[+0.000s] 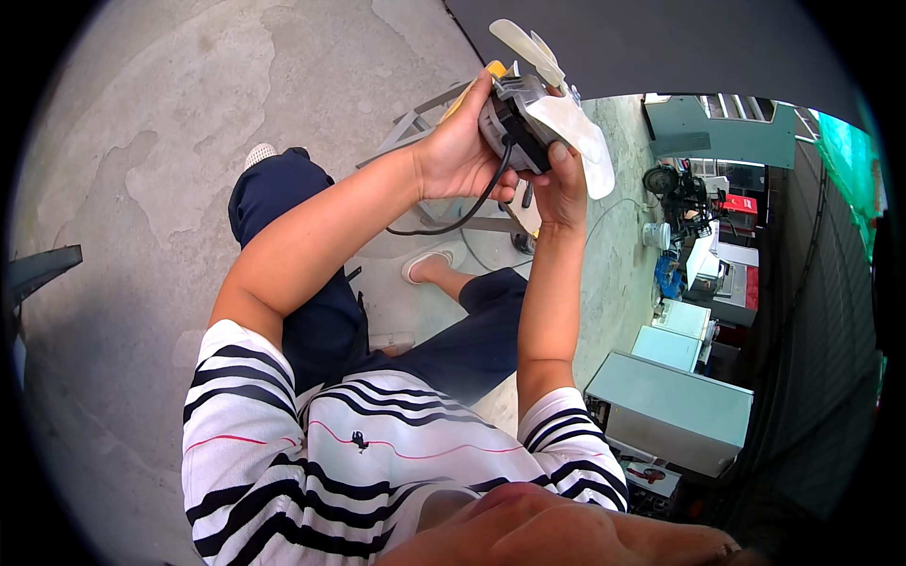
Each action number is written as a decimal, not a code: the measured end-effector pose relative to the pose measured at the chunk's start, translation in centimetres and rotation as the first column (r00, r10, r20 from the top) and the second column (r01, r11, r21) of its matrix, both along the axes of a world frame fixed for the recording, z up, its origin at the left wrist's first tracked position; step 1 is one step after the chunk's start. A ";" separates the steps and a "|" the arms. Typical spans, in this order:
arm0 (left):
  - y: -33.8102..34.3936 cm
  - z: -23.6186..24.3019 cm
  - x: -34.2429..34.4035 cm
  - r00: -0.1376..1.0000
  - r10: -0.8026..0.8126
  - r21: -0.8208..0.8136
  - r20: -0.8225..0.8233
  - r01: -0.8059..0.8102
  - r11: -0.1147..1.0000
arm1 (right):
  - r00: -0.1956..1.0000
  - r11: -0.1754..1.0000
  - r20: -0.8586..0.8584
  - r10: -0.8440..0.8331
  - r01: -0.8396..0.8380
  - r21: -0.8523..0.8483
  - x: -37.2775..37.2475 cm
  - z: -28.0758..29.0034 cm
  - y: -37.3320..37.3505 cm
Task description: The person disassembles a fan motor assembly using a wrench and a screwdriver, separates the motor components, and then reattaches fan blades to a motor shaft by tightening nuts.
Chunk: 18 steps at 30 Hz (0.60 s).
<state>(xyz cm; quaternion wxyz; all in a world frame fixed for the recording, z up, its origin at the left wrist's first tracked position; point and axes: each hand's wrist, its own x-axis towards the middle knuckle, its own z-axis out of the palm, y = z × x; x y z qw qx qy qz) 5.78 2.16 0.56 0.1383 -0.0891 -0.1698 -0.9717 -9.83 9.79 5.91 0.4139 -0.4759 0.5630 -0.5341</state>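
Observation:
Raised in front of me is a fan motor (511,120) with a grey and black body and pale, translucent blades (578,137) on its far right side. My left hand (461,151) grips the motor body from the left, its thumb up along the side. From the right, my right hand (563,187) holds the lower right of the body, with its thumb near a blade. A black cord (479,203) leaves the motor and curves down to the left below my left hand. The fingers behind the motor are partly hidden.
Behind my hands stands a low grey metal frame (406,129) with a yellow part, partly covered. Old white appliances (675,401) line the right side, near a white bucket (656,235) and dark machinery (675,184). A dark metal piece (45,269) juts in at far left.

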 end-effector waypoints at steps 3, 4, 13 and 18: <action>0.0 0.3 -0.1 0.999 0.027 -0.017 0.041 -0.026 1.000 | 0.999 1.000 -0.045 -0.014 0.013 -0.016 -0.3 -0.1 0.0; 0.0 0.3 -0.1 0.997 0.042 -0.026 0.069 -0.040 0.999 | 0.999 1.000 -0.050 -0.020 0.020 -0.007 0.0 -0.1 0.0; 0.4 0.4 0.3 0.997 0.024 0.012 0.068 -0.025 1.000 | 0.999 0.998 -0.036 0.032 -0.034 -0.056 -0.8 -0.2 0.0; 0.4 -0.7 -0.2 1.000 0.022 0.016 -0.018 -0.021 1.000 | 0.998 0.999 0.049 0.027 -0.025 -0.034 -1.7 -0.5 0.7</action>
